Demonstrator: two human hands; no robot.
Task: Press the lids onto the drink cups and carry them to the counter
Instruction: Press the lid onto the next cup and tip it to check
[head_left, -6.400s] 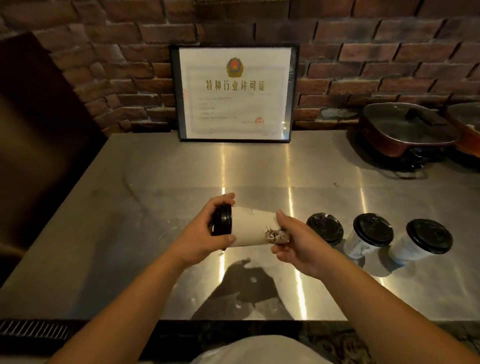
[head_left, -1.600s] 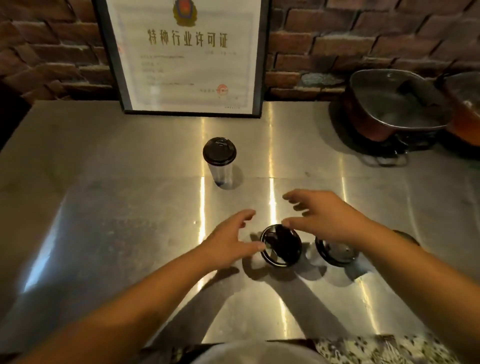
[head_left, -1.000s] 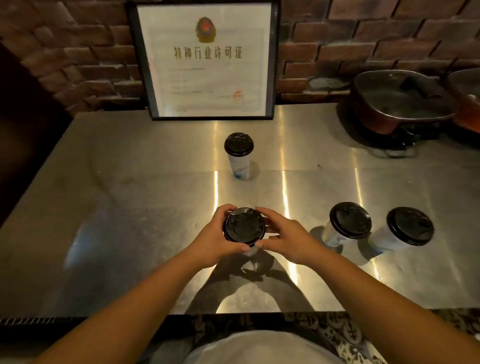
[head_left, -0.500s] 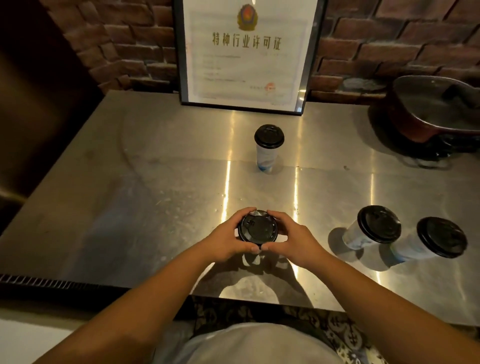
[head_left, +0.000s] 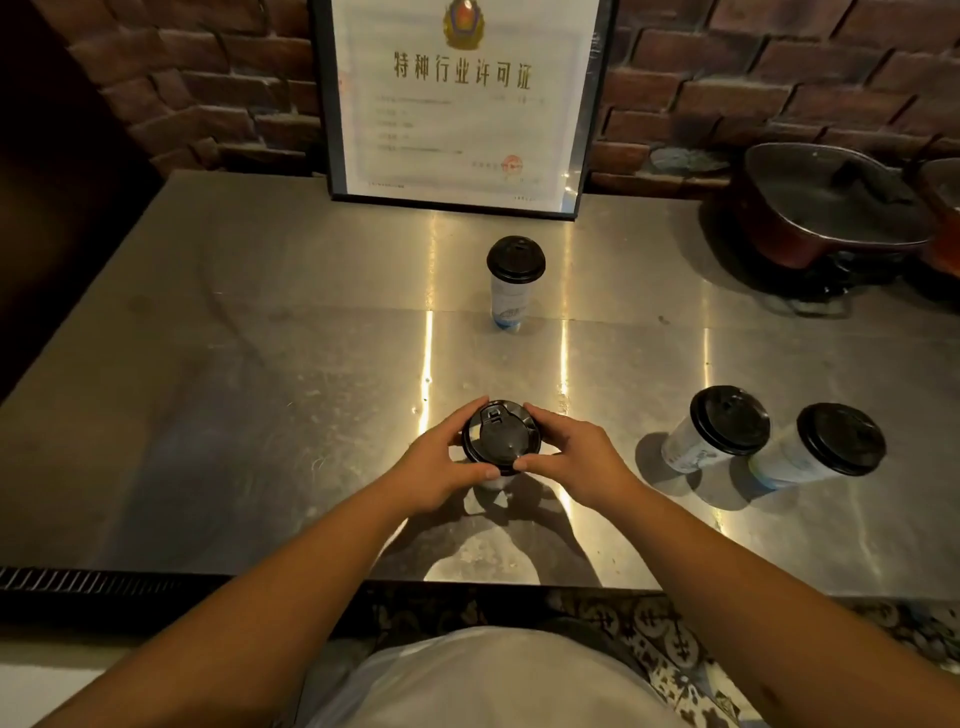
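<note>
A white paper cup stands upright near the front of the steel counter (head_left: 260, 415), topped by a black lid (head_left: 501, 436). My left hand (head_left: 441, 465) and my right hand (head_left: 576, 457) wrap around that lid's rim from either side, thumbs touching its near edge; most of the cup body is hidden below them. Another lidded cup (head_left: 511, 283) stands alone farther back, in front of a framed certificate. Two more lidded cups (head_left: 719, 431) (head_left: 826, 449) stand side by side to the right.
A framed certificate (head_left: 462, 98) leans against the brick wall at the back. Two dark red lidded pans (head_left: 826, 208) sit at the back right. The counter's front edge runs just before my body, with a black grille (head_left: 104, 582) at the front left.
Both hands stay closed around the lid of the near cup; they and the cup have barely shifted. The view has tilted slightly, moving everything a little in frame.
</note>
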